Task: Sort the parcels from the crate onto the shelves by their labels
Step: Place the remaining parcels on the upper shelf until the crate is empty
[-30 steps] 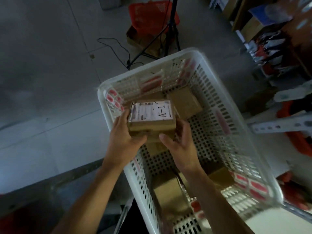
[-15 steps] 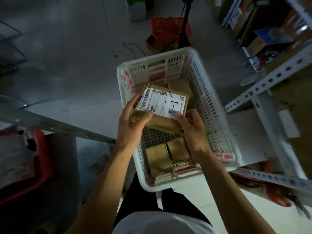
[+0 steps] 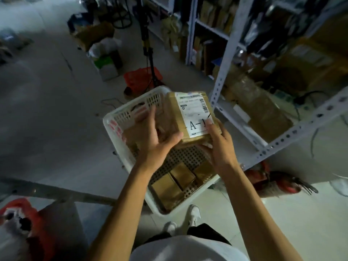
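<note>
While the head camera looks down past both forearms, I log items from largest to smallest. Shelving (image 3: 228, 59) fills the 1 to 3 o'clock sector; its contents are dark and blurred, and I can read no shelf labels, so the A-1 slot is not locatable from here. White crate (image 3: 113, 119) sits on the floor at centre; several brown parcels (image 3: 170, 187) lie in its near end at 6 o'clock, their labels not visible, and the far end is hidden behind the hands.

Held parcel (image 3: 188, 117) is above the crate, just right of centre: a cardboard box with a white label (image 3: 195, 113) reading "A-1", the last character partly covered. Judgement: stiff, light enough for one hand, dry cardboard with fair friction; best held at opposite edges or from beneath, off the label.

Right hand (image 3: 220, 146) grips the near right corner, thumb on the label. Left hand (image 3: 156, 136) has straight fingers against the left side; whether it bears any load I cannot tell.
</note>
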`<state>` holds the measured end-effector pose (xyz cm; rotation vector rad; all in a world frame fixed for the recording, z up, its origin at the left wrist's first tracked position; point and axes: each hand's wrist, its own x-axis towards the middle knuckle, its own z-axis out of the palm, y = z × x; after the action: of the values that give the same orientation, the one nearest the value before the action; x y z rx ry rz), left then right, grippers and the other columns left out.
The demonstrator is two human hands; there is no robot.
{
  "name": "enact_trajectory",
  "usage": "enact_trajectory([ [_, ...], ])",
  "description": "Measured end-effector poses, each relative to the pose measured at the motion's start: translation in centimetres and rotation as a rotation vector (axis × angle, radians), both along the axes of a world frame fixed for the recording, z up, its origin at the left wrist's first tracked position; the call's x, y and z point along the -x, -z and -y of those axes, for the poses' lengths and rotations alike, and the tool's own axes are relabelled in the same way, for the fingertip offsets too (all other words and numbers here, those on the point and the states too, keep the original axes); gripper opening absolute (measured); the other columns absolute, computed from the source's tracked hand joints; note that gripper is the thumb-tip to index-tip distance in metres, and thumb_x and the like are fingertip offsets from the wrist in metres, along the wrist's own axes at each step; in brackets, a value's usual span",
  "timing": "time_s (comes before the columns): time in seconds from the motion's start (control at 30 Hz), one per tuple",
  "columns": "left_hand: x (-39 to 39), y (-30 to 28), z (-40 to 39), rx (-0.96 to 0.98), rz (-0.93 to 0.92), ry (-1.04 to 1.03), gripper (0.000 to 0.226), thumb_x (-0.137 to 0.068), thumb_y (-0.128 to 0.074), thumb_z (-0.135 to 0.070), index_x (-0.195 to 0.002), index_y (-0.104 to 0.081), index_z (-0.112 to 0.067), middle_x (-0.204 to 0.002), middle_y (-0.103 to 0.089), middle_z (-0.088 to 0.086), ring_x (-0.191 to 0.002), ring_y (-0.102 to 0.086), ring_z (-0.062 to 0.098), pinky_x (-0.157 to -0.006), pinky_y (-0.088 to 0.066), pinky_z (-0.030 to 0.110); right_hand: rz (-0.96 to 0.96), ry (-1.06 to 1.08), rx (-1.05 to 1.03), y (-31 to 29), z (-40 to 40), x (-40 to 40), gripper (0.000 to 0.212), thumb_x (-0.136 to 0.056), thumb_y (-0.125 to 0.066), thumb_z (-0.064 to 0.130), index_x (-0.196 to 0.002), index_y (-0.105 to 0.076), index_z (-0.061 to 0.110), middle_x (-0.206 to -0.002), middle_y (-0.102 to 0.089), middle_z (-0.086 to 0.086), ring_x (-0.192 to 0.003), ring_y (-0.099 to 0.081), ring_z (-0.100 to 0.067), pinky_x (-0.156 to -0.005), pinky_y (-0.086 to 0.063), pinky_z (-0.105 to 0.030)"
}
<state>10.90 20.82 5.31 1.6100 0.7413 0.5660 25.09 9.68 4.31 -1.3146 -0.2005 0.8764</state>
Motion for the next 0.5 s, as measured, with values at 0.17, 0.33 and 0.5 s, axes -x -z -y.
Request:
enact_trajectory([
  [0.17, -0.4, 0.0, 4.6, -0.002, -0.067, 0.248, 0.093, -0.077, -0.072, -0.056, -0.154, -0.023, -0.037, -0.156, -0.035, -0.015, -0.138, -0.032, -0.004, -0.111, -0.036, 0.026, 0.321, 0.139, 0.021, -1.4, 4.9, 2.4, 0.044, -0.098, -0.059, 0.038, -0.14, -0.052, 0.032, -0.127, -0.067, 0.009, -0.116, -0.065, -0.014, -0.099, -0.053, -0.043],
  [0.33, -1.0, 0.4, 7.8, 0.066, -0.089, 0.452, 0.081, -0.074, -0.077, -0.051, -0.142, -0.033, -0.044, -0.135, -0.046, -0.034, -0.125, -0.04, -0.014, -0.103, -0.036, 0.019, 0.512, 0.215, 0.179, -1.0, 12.4, 4.2, 0.067, -0.084, -0.065, 0.057, -0.146, -0.041, 0.047, -0.136, -0.061, 0.013, -0.12, -0.063, -0.013, -0.095, -0.055, -0.048],
  [0.5, -3.5, 0.1, 13.8, 0.061, 0.012, 0.677, 0.073, -0.086, -0.073, -0.01, -0.15, -0.037, -0.019, -0.135, -0.062, -0.007, -0.123, -0.058, 0.003, -0.09, -0.049, 0.012, 0.643, 0.446, 0.294, -0.5, 19.5, 5.6, 0.073, -0.086, -0.07, 0.039, -0.15, -0.035, 0.042, -0.142, -0.055, 0.006, -0.128, -0.056, -0.018, -0.096, -0.054, -0.048],
])
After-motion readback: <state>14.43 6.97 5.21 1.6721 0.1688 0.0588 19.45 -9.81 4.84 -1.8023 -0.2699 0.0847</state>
